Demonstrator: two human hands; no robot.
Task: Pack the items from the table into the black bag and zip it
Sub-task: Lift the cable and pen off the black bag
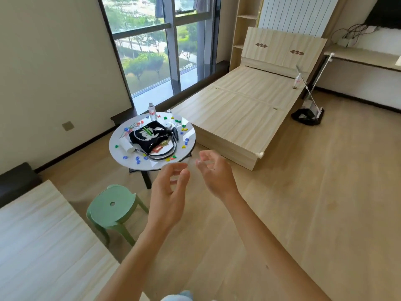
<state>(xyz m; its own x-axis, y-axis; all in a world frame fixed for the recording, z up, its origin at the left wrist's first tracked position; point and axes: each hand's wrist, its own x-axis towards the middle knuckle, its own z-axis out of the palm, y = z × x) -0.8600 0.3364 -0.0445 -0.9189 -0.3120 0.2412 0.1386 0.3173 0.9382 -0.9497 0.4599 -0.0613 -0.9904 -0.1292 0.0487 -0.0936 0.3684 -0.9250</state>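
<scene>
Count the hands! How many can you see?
2. The left hand is raised in the middle of the view, just right of the green stool. The right hand is beside it, nearer the bed. Both hold nothing.

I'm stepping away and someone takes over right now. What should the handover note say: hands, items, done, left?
Hands: left hand and right hand in the air short of the round white table, fingers loosely curled, holding nothing.
On it: black bag in the middle, water bottle upright behind, white roll at its left, small coloured pieces scattered around.
Done: nothing visibly packed. Left: pack everything, zip.
</scene>
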